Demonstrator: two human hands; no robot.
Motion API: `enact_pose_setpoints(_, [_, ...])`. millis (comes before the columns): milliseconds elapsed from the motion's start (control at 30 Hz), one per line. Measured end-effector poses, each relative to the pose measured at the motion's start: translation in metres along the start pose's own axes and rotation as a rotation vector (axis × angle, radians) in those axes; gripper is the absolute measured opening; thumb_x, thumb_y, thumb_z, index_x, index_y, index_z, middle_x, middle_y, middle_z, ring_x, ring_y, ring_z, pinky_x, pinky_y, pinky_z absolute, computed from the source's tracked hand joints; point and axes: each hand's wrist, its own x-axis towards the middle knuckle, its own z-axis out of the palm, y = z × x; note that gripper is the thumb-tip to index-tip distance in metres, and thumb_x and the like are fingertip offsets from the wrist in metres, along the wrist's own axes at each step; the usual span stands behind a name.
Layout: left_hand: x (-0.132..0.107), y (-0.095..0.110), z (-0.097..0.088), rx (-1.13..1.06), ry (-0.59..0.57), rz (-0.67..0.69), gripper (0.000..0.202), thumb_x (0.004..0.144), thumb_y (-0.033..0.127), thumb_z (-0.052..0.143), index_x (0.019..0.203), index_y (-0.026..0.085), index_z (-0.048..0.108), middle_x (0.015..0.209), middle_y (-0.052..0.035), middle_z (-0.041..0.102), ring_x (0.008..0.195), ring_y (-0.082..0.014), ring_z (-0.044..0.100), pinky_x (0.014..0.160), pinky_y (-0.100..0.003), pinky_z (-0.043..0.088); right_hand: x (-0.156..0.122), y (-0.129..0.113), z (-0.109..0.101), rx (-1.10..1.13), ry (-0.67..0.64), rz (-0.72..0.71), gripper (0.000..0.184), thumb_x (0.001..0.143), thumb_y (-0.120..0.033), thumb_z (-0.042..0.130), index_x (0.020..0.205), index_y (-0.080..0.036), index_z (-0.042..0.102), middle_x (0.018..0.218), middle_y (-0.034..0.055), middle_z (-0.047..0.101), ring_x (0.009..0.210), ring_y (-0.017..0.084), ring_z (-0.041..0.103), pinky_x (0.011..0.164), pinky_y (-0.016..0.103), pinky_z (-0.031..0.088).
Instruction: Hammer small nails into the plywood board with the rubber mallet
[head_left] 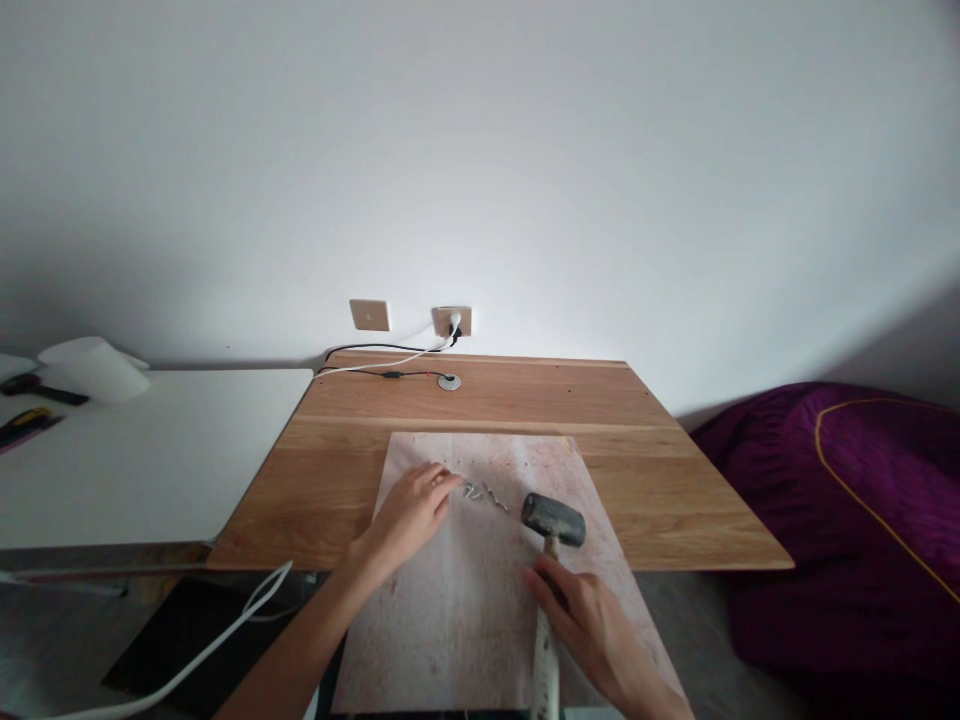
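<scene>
My right hand is wrapped round the pale handle of a mallet with a dark, worn head. The mallet's head is over the right side of a pale, stained board. My left hand is over the board's left part, its fingertips pressed together in a pinch. Whatever lies between those fingertips is too small to make out. Right beside them is a little heap of thin silvery metal pieces, which look like nails or screws. A twisted strand of similar metal reaches from the heap towards the mallet head.
The board rests on a wooden table against a white wall. Cables run from a wall socket to a round grommet. On the left, a white table bears a white roll and tools. A purple beanbag stands right.
</scene>
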Motion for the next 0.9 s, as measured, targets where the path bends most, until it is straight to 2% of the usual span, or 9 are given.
enact_pose_setpoints(133, [0.024, 0.005, 0.002, 0.14, -0.115, 0.142, 0.031, 0.09, 0.001, 0.056, 0.111, 0.02, 0.068, 0.106, -0.008, 0.07, 0.104, -0.0258, 0.064, 0.094, -0.041, 0.052, 0.0, 0.005, -0.003, -0.194, 0.038, -0.046, 0.044, 0.111, -0.041, 0.03, 0.088, -0.025, 0.064, 0.076, 0.0045, 0.076, 0.07, 0.023, 0.075, 0.059, 0.029, 0.035])
enact_pose_setpoints(300, [0.033, 0.013, 0.005, 0.198, -0.191, 0.18, 0.032, 0.089, 0.0, 0.058, 0.114, 0.018, 0.067, 0.107, -0.0088, 0.071, 0.104, -0.0266, 0.065, 0.094, -0.041, 0.051, 0.008, 0.01, -0.009, -0.249, 0.069, -0.045, 0.044, 0.112, -0.039, 0.029, 0.087, -0.024, 0.062, 0.075, 0.0049, 0.076, 0.07, 0.023, 0.075, 0.059, 0.029, 0.033])
enact_pose_setpoints(500, [0.032, 0.008, 0.008, 0.184, -0.154, 0.179, 0.034, 0.09, 0.0, 0.058, 0.116, 0.02, 0.065, 0.106, -0.008, 0.071, 0.103, -0.0259, 0.065, 0.092, -0.04, 0.05, 0.01, 0.009, -0.017, -0.152, 0.034, -0.073, 0.044, 0.111, -0.04, 0.031, 0.087, -0.024, 0.064, 0.078, 0.0064, 0.077, 0.077, 0.024, 0.076, 0.061, 0.029, 0.036])
enact_pose_setpoints(667, [0.036, 0.006, 0.011, 0.172, -0.174, 0.19, 0.031, 0.089, 0.0, 0.057, 0.112, 0.019, 0.067, 0.101, -0.0083, 0.072, 0.101, -0.0273, 0.066, 0.091, -0.04, 0.05, 0.01, 0.011, -0.016, -0.117, 0.071, -0.079, 0.043, 0.111, -0.041, 0.033, 0.088, -0.024, 0.065, 0.077, 0.0054, 0.076, 0.074, 0.022, 0.075, 0.06, 0.028, 0.037])
enact_pose_setpoints(900, [0.038, 0.01, 0.016, 0.155, -0.144, 0.193, 0.032, 0.09, -0.001, 0.056, 0.109, 0.02, 0.068, 0.095, -0.0068, 0.072, 0.097, -0.0257, 0.067, 0.09, -0.039, 0.05, 0.011, 0.01, -0.014, -0.107, 0.077, -0.049, 0.042, 0.11, -0.04, 0.034, 0.087, -0.024, 0.065, 0.077, 0.0053, 0.076, 0.073, 0.022, 0.075, 0.061, 0.028, 0.037])
